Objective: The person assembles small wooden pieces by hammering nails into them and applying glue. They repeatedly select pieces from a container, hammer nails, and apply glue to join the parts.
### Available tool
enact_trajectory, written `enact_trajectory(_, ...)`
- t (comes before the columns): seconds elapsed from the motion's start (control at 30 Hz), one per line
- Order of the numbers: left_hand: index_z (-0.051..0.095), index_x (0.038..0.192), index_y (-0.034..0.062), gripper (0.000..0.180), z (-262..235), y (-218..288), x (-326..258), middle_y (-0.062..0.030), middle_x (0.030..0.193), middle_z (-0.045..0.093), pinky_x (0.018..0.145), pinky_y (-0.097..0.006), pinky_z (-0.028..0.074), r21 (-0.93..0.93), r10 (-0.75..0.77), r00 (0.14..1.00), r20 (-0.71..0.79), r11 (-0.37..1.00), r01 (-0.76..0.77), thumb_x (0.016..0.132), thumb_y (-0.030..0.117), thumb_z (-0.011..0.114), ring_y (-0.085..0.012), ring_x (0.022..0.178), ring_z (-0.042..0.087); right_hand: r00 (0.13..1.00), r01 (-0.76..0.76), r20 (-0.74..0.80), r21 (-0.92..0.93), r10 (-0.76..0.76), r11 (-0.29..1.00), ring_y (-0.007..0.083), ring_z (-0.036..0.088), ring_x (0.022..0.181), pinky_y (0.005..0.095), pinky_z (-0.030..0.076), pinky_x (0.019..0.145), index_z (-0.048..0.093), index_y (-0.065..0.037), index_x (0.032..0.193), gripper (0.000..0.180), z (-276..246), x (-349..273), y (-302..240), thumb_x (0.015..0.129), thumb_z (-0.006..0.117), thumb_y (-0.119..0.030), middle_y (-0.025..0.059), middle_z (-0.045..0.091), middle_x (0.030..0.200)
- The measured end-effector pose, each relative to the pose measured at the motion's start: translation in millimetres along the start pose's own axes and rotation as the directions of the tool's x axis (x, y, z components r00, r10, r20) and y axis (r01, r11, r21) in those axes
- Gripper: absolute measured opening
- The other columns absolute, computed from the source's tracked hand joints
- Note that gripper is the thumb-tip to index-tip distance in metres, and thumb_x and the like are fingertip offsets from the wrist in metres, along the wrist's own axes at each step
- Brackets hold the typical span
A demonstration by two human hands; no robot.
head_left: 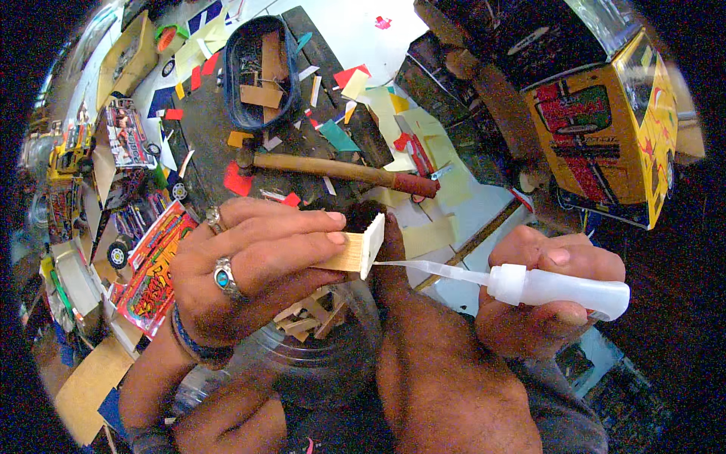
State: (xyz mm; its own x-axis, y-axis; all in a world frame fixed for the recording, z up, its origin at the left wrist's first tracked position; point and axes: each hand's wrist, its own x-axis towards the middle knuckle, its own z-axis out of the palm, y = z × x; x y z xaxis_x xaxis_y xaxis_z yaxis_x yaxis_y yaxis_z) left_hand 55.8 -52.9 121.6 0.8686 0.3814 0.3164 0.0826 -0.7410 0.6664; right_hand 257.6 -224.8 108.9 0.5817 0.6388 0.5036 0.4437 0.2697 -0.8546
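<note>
My left hand [253, 253], with rings and a wrist cord, is closed around a small light wooden block [346, 253]. A thin white piece [373, 246] with a ragged upper edge sits against the block's right end. In my right hand [537, 295] is a translucent white squeeze bottle [575, 293], lying nearly level. Its long thin nozzle [446, 271] points left, and the tip is at or very near the white piece. Whether any liquid is coming out cannot be made out. Below my left hand, a clear plastic jar [325, 356] holds several wood scraps [314, 314].
A wooden-handled hammer [333, 168] lies on a dark board [204, 140] among coloured scraps. Behind it stands a dark blue tub [231, 83] with wood pieces. Toy trucks [125, 132] crowd the left side; a large yellow model vehicle [586, 144] stands at the right.
</note>
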Motion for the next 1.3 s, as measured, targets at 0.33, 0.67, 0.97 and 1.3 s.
enact_trajectory(0.33, 0.071, 0.108, 0.0108, 0.042, -1.9, 1.7, 2.0, -0.0094, 0.107, 0.076, 0.078, -0.034, 0.057, 0.028, 0.015, 0.999, 0.036, 0.999, -0.016, 0.070, 0.012, 0.089, -0.0241, 0.091, 0.073, 1.000, 0.015, 0.015, -0.004, -0.015, 1.000, 0.0151, 0.049, 0.054, 0.0297, 0.039, 0.044, 0.045, -0.004, 0.103, 0.057, -2.7, -1.4, 0.3, 0.094, 0.064, -0.057, 0.0083, 0.053, 0.076)
enact_trajectory(0.67, 0.071, 0.108, 0.0097, 0.040, 1.8, -2.3, -0.7, -0.0103, 0.107, 0.076, 0.079, -0.034, 0.057, 0.016, 0.020, 0.999, 0.035, 1.000, -0.020, 0.071, 0.012, 0.088, -0.0243, 0.092, 0.073, 0.999, 0.035, 0.014, -0.003, -0.035, 0.999, 0.0163, 0.051, 0.055, 0.0303, 0.041, 0.045, 0.046, -0.003, 0.105, 0.056, -2.7, -1.4, -0.2, 0.094, 0.064, -0.055, 0.0096, 0.055, 0.077)
enact_trajectory(0.97, 0.071, 0.108, 0.0093, 0.039, 1.8, -2.0, -0.5, -0.0100, 0.107, 0.076, 0.080, -0.035, 0.057, 0.023, 0.008, 0.998, 0.061, 1.000, -0.009, 0.072, 0.012, 0.088, -0.0240, 0.093, 0.073, 0.999, 0.048, 0.019, -0.002, -0.048, 0.999, 0.0173, 0.052, 0.056, 0.0309, 0.042, 0.046, 0.046, -0.003, 0.107, 0.056, -4.1, -0.4, -1.4, 0.094, 0.065, -0.054, 0.0108, 0.057, 0.078)
enact_trajectory(1.3, 0.071, 0.109, 0.0095, 0.040, 1.2, -1.3, -1.1, -0.0096, 0.108, 0.077, 0.082, -0.036, 0.056, 0.015, -0.008, 0.997, 0.082, 1.000, 0.007, 0.073, 0.011, 0.087, -0.0236, 0.096, 0.073, 0.998, 0.059, 0.022, 0.006, -0.059, 0.998, 0.0184, 0.054, 0.057, 0.0316, 0.043, 0.047, 0.047, -0.003, 0.110, 0.055, -1.8, 0.9, 2.2, 0.094, 0.066, -0.052, 0.0121, 0.058, 0.078)
